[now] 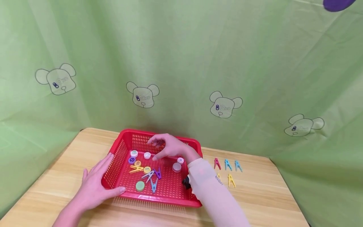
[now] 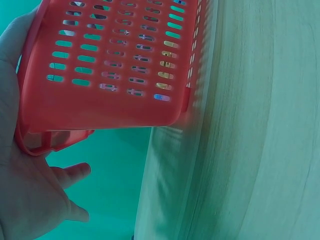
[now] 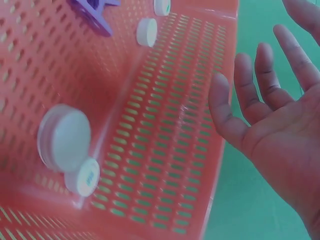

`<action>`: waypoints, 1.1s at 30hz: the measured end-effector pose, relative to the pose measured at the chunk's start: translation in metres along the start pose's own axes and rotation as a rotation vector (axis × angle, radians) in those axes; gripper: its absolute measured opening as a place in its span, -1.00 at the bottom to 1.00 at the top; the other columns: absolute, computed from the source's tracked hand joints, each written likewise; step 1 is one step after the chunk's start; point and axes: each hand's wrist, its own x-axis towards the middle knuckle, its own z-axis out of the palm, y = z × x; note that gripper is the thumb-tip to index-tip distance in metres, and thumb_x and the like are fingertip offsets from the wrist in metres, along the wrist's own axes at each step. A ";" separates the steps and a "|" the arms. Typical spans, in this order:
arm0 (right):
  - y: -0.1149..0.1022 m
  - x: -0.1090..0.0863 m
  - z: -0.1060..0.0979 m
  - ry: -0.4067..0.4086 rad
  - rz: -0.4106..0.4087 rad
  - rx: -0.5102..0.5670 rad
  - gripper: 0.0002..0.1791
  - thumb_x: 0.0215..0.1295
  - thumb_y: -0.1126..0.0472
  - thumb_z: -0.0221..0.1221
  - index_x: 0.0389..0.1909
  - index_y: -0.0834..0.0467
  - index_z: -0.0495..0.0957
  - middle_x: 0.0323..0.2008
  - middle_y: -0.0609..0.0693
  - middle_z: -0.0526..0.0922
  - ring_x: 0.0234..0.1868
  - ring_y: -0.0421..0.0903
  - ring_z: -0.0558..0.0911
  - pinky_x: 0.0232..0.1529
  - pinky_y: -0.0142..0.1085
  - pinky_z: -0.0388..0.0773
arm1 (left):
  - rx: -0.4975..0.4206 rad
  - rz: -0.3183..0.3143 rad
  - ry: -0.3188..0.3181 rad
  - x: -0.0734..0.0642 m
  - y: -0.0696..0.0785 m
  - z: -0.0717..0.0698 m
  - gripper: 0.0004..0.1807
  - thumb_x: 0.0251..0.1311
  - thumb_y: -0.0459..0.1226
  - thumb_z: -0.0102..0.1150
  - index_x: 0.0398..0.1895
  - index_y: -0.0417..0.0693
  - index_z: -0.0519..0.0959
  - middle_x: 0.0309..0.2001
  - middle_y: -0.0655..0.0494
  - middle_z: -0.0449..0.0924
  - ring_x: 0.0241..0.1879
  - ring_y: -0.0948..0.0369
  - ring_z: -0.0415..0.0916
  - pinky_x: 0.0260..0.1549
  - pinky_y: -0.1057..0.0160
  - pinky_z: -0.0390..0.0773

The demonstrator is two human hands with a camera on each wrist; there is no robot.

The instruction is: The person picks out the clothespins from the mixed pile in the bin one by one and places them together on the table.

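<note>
A red plastic basket (image 1: 158, 198) holds several bottle caps and clothespins. My left hand (image 1: 95, 186) rests at its left end, fingers straight along the side rim and thumb at the front rim. Above the basket hovers my right hand (image 1: 170, 146), fingers loosely bent and holding nothing. Below and near it lie a white cap (image 1: 147, 155), a purple clothespin (image 1: 157, 172) and a large pale cap (image 3: 67, 137). Farther left are a yellow clothespin (image 1: 136, 169), a purple cap (image 1: 131, 160) and a yellow cap (image 1: 147, 170). A green cap (image 1: 140, 186) lies beside a blue clothespin (image 1: 154, 185).
Right of the basket, clothespins lie in rows on the wooden table (image 1: 263, 192): a red clothespin (image 1: 217, 163), two blue ones and a yellow clothespin (image 1: 231, 180), with another partly behind the right sleeve (image 1: 210, 186). A green curtain (image 1: 181, 63) hangs behind the table.
</note>
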 end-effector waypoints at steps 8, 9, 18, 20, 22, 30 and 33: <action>0.011 -0.001 0.015 -0.066 0.052 0.050 -0.42 -0.04 0.25 0.56 0.07 -0.03 0.64 0.00 0.16 0.56 0.05 0.12 0.50 0.10 -0.01 0.53 | -0.005 0.000 -0.008 -0.003 0.000 0.003 0.33 -0.17 0.28 0.50 0.61 -0.05 0.01 0.54 -0.13 0.04 0.45 -0.26 -0.02 0.20 -0.53 -0.48; 0.011 -0.002 0.016 -0.077 0.065 0.045 -0.42 -0.05 0.25 0.57 0.06 -0.06 0.64 -0.01 0.13 0.57 0.06 0.11 0.50 0.09 -0.04 0.54 | -0.006 0.000 -0.008 -0.003 0.000 0.004 0.33 -0.17 0.27 0.51 0.61 -0.04 0.01 0.54 -0.13 0.04 0.45 -0.26 -0.02 0.20 -0.53 -0.48; 0.013 -0.004 0.020 -0.181 0.166 0.100 -0.39 -0.05 0.38 0.53 0.10 0.02 0.65 0.05 0.19 0.54 0.08 0.18 0.47 -0.04 -0.24 0.57 | -0.002 0.000 -0.005 0.000 0.001 0.003 0.32 -0.16 0.23 0.53 0.61 -0.03 0.00 0.55 -0.11 0.03 0.45 -0.24 -0.02 0.21 -0.53 -0.47; 0.014 -0.005 0.021 -0.198 0.180 0.095 -0.38 -0.05 0.39 0.53 0.11 0.04 0.66 0.05 0.18 0.55 0.08 0.17 0.47 -0.05 -0.26 0.57 | 0.000 0.000 -0.006 0.000 0.002 0.003 0.32 -0.15 0.23 0.53 0.61 -0.03 0.00 0.55 -0.11 0.03 0.46 -0.24 -0.02 0.21 -0.53 -0.47; 0.016 -0.005 0.022 -0.213 0.190 0.097 -0.38 -0.06 0.39 0.53 0.12 0.06 0.65 0.04 0.17 0.56 0.08 0.17 0.47 -0.06 -0.26 0.57 | -0.001 0.000 -0.006 0.000 0.002 0.003 0.32 -0.15 0.23 0.53 0.61 -0.04 0.00 0.55 -0.11 0.03 0.46 -0.24 -0.03 0.21 -0.53 -0.47; 0.022 -0.004 0.025 -0.223 0.244 0.041 -0.42 -0.09 0.41 0.53 0.04 0.02 0.69 0.00 0.06 0.57 0.09 0.13 0.46 -0.12 -0.26 0.61 | -0.004 0.003 -0.001 0.000 0.001 0.002 0.31 -0.14 0.17 0.55 0.62 -0.01 -0.02 0.55 -0.10 0.01 0.46 -0.24 -0.03 0.21 -0.53 -0.48; 0.024 -0.003 0.026 -0.229 0.264 0.040 -0.44 -0.08 0.42 0.52 0.02 0.01 0.70 -0.01 0.06 0.58 0.08 0.12 0.45 -0.13 -0.25 0.62 | -0.006 0.003 -0.001 0.000 0.000 0.001 0.32 -0.14 0.19 0.54 0.62 -0.01 -0.03 0.55 -0.11 0.00 0.46 -0.25 -0.03 0.21 -0.51 -0.49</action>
